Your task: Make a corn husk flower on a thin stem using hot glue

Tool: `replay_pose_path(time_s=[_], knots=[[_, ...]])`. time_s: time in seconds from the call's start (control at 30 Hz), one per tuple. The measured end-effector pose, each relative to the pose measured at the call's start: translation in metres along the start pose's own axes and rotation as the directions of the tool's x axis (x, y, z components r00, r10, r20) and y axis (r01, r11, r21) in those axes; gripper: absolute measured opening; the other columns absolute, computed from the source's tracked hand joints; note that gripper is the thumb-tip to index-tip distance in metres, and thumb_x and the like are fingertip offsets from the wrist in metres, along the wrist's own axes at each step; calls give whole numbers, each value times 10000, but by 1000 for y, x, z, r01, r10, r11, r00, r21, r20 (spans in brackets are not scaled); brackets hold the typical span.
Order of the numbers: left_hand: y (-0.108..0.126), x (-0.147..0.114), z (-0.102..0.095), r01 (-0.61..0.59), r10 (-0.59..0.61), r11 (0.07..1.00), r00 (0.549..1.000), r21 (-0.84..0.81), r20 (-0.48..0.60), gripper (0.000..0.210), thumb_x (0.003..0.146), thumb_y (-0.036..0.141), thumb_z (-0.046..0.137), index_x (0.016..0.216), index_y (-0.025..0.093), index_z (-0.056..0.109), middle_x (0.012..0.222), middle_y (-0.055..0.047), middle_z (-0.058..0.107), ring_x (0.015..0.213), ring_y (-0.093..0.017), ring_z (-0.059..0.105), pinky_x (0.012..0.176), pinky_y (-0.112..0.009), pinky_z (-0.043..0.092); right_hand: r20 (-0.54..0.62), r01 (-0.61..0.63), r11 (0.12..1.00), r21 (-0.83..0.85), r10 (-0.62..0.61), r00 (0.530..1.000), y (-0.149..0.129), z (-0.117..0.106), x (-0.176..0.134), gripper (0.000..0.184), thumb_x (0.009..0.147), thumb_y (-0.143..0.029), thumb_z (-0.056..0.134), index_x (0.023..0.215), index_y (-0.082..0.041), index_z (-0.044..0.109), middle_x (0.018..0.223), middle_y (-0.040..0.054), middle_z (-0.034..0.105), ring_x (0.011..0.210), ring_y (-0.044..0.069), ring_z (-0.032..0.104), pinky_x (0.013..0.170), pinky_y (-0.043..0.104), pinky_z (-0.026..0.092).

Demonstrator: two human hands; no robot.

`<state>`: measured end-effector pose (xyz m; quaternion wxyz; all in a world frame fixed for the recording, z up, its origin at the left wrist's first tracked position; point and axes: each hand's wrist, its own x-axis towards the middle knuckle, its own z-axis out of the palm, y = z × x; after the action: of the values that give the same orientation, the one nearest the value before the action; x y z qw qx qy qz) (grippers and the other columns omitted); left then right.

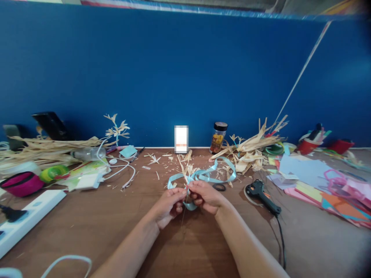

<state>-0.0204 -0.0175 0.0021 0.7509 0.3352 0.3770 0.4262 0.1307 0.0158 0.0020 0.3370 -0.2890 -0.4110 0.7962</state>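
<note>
In the middle of the head view, both hands meet low over the table around a small flower of pale dried husk (pixel 189 170). My left hand (pixel 173 204) is closed, thumb and forefinger pinching the flower's thin stem (pixel 183 216), which pokes out below. Light blue ribbon (pixel 190 206) passes around the stem. My right hand (pixel 206 195) pinches the ribbon just under the petals, its other fingers curled in. Long ribbon loops trail away to the left and right. The exact grip points are partly hidden by the fingers.
A black glue gun (pixel 262 196) with its cord lies right. Behind are a dark-lidded jar (pixel 218 138) and husk bundles (pixel 255 144). Coloured paper (pixel 304 168) spreads far right. A white power strip (pixel 31 220) and cables lie left. A blue partition (pixel 145 69) stands behind.
</note>
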Motion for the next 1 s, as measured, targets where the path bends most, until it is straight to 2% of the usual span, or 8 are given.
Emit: replay_pose_path(time_s=[0.13, 0.23, 0.37, 0.6, 0.77, 0.9, 1.0], knots=[[1, -2, -3, 53, -53, 998, 998, 20, 38, 214, 618, 273, 685, 685, 126, 543, 471, 85, 362, 357, 21, 223, 355, -118, 127, 83, -34, 999, 22, 32, 996, -1, -1, -3, 198, 688, -284, 634, 696, -111, 538, 518, -57, 350, 439, 14, 238, 375, 123, 108], [2, -2, -5, 66, -66, 997, 998, 50, 18, 226, 590, 249, 700, 703, 133, 543, 447, 94, 360, 344, 18, 217, 351, -125, 112, 99, -41, 999, 23, 38, 994, -2, 0, -4, 206, 697, -291, 627, 687, -107, 534, 510, -61, 347, 429, 8, 227, 374, 119, 109], [3, 0, -7, 40, -34, 984, 999, 173, -38, 239, 590, 277, 690, 700, 123, 543, 467, 74, 430, 340, 13, 236, 345, -139, 126, 71, -80, 997, -10, 80, 994, -4, 1, -5, 236, 669, -318, 652, 703, -118, 532, 559, -40, 432, 432, 2, 287, 364, 109, 121], [5, 3, -15, 11, 27, 913, 996, 409, -87, 319, 536, 365, 702, 635, 152, 485, 464, 96, 401, 340, -4, 198, 335, -163, 103, 13, -102, 974, -200, 107, 994, -2, -4, -3, 270, 664, -387, 632, 756, -157, 525, 670, -19, 544, 477, 29, 480, 329, 110, 147], [8, 0, -5, -6, 54, 862, 995, 507, -81, 324, 592, 434, 637, 707, 161, 506, 488, 89, 426, 324, -12, 207, 332, -168, 95, -39, -73, 941, -331, 64, 997, -5, -7, -2, 284, 656, -404, 631, 700, -140, 534, 541, -38, 515, 438, 36, 449, 343, 123, 217], [16, -15, 8, -55, 46, 844, 998, 533, 31, 293, 637, 436, 598, 693, 154, 538, 500, 67, 443, 365, -29, 270, 361, -170, 166, 22, -20, 983, -183, 25, 999, -16, -10, -9, 268, 665, -372, 645, 712, -127, 548, 523, -43, 488, 435, 22, 395, 398, 127, 259], [22, -28, 5, -80, -22, 764, 988, 640, 150, 224, 628, 369, 608, 651, 147, 591, 561, 16, 536, 468, -79, 425, 444, -184, 287, 34, 47, 999, -21, -47, 998, -26, -15, -16, 242, 663, -336, 662, 731, -130, 555, 584, -38, 482, 463, 17, 393, 415, 130, 255]])
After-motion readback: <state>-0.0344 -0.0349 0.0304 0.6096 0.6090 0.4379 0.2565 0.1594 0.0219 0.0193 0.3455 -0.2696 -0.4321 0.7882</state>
